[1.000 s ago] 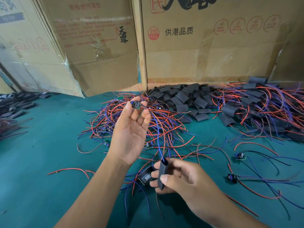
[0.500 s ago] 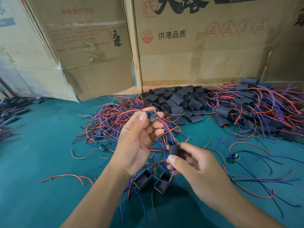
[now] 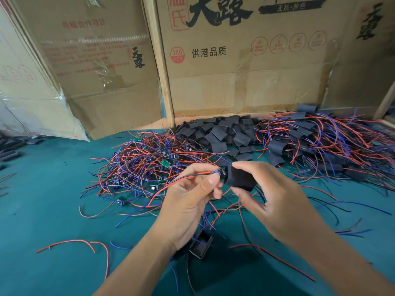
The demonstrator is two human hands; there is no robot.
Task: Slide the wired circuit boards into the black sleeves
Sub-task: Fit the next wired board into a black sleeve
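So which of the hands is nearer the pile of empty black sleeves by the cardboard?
Right. The right hand sits just below the sleeve pile, holding one sleeve; the left hand is farther left, pinching a wired board.

Light: bright, even, diffuse.
Shadows: soft, under forearms on surface (image 3: 53,210) at 6 o'clock.
Glare: plastic wrap (image 3: 102,67), 10 o'clock.
Distortion: wide-angle bowing at edges.
Blur: slight, periphery.

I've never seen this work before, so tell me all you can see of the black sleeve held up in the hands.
The black sleeve is a short, matte, flattened tube, soft-looking. The right hand pinches it above the green table, open end facing left. There the left hand holds the wired circuit board at its mouth, only just entering.
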